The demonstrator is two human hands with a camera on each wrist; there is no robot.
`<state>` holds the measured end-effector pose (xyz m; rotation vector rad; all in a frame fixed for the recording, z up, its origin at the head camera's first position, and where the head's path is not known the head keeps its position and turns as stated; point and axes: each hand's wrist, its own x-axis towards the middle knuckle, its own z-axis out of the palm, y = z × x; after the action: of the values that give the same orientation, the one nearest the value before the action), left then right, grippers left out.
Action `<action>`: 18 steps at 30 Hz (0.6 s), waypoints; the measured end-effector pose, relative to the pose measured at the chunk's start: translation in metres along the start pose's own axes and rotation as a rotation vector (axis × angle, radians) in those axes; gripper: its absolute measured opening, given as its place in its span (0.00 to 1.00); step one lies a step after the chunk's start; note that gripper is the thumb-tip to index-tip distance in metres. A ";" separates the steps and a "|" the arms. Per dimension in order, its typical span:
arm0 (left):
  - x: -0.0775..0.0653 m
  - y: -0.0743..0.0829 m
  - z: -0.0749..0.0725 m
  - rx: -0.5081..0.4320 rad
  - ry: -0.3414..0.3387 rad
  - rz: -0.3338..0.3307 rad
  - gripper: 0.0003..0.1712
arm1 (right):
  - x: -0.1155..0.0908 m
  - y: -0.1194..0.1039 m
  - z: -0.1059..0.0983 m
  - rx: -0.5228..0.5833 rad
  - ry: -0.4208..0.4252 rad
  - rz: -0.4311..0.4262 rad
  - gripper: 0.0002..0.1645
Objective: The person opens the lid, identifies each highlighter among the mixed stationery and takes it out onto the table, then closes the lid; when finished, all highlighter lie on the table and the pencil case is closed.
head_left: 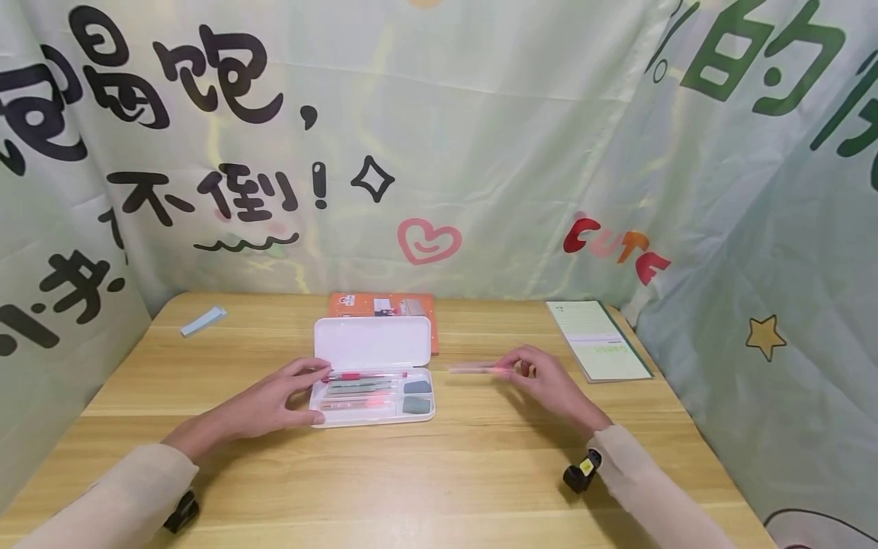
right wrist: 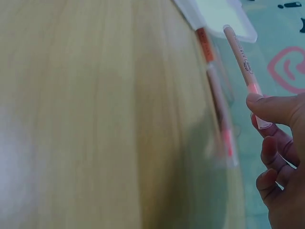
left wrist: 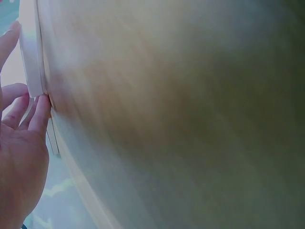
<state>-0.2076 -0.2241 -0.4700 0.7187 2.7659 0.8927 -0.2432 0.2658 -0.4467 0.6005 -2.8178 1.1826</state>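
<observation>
Mostly pens [head_left: 353,405] inside white case [head_left: 373,345]

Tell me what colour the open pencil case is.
The pencil case is white, seen best in the head view.

Cropped, covered and tiny around me

The raised white lid [head_left: 373,343] covers part of the orange booklet [head_left: 384,300]; picture edges crop my left hand [left wrist: 21,162] and right hand [right wrist: 293,179] in the 2 wrist views; my pen [right wrist: 239,53] carries print [right wrist: 247,66] too small to read.

Free tabletop [head_left: 411,488] in front of the pencil case [head_left: 373,420], its open lid [head_left: 373,343] an obstacle behind.
</observation>
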 end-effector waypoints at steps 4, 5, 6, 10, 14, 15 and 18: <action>0.000 0.000 0.000 -0.003 0.000 -0.004 0.51 | -0.001 0.014 0.002 0.006 -0.017 0.009 0.08; 0.000 0.000 0.000 -0.005 0.000 -0.004 0.51 | -0.001 0.018 0.003 0.003 -0.026 0.013 0.08; 0.000 0.000 0.000 -0.008 -0.001 -0.005 0.51 | -0.001 0.021 0.004 -0.002 -0.034 0.018 0.09; 0.000 0.000 0.001 -0.005 -0.006 -0.004 0.51 | -0.001 0.030 0.007 -0.034 -0.045 0.033 0.08; 0.000 0.000 0.001 -0.008 -0.006 -0.005 0.51 | -0.001 0.031 0.006 -0.038 -0.032 0.037 0.08; 0.000 0.000 0.000 -0.012 -0.005 -0.006 0.51 | -0.001 0.031 0.005 -0.037 -0.031 0.039 0.08; 0.000 0.000 0.000 -0.017 -0.004 -0.007 0.51 | -0.001 0.031 0.005 -0.034 -0.032 0.044 0.09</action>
<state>-0.2075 -0.2242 -0.4698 0.7065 2.7522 0.9112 -0.2527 0.2826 -0.4715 0.5635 -2.8859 1.1389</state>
